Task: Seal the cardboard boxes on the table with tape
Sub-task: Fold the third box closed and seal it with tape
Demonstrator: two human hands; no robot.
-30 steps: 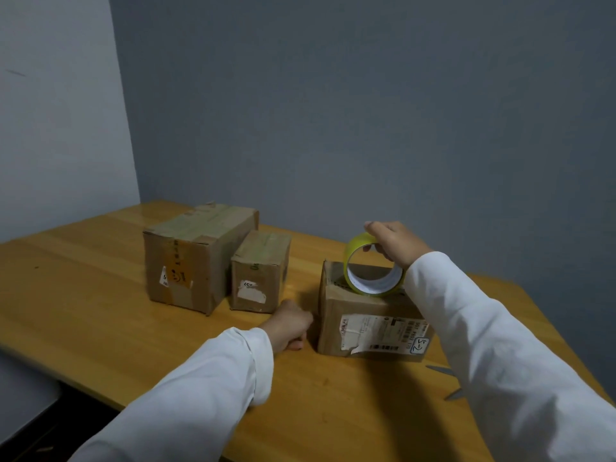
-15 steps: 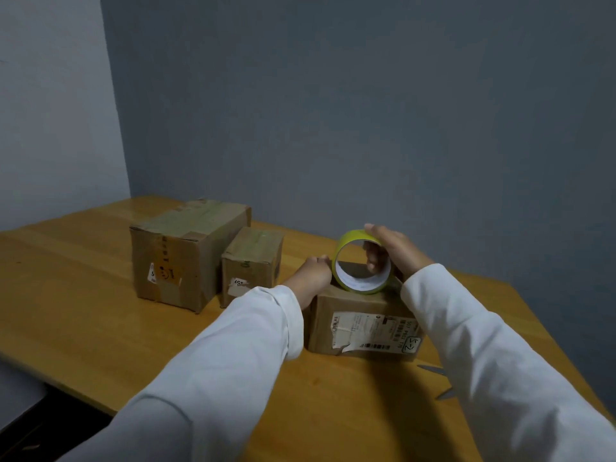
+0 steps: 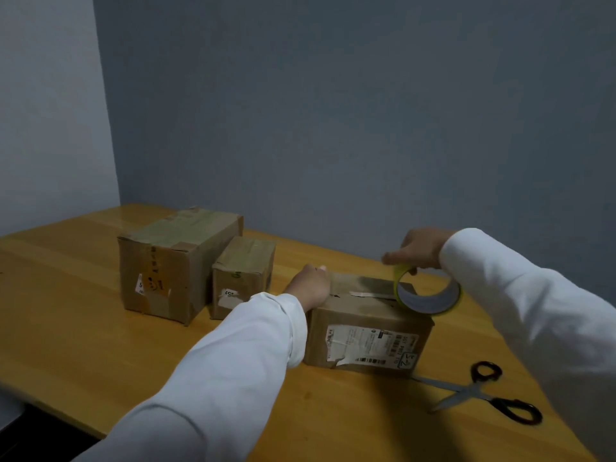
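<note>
A cardboard box (image 3: 366, 341) with a white shipping label stands near me on the wooden table (image 3: 66, 321). My left hand (image 3: 308, 286) presses down on the box's top left end, on the start of a clear tape strip (image 3: 353, 283) that runs along the top. My right hand (image 3: 418, 250) grips a yellow-rimmed tape roll (image 3: 428, 295) over the box's right end, with the strip stretched from it. Two more boxes stand to the left: a large one (image 3: 173, 265) and a small one (image 3: 241, 278), side by side and touching.
Black-handled scissors (image 3: 476, 391) lie open on the table to the right of the near box. A grey wall rises right behind the table. The table's front edge runs at lower left.
My right hand has pulled the roll to the right across the box top, drawing out tape. My left hand stays on the left end. The view has tilted down, showing the scissors.
</note>
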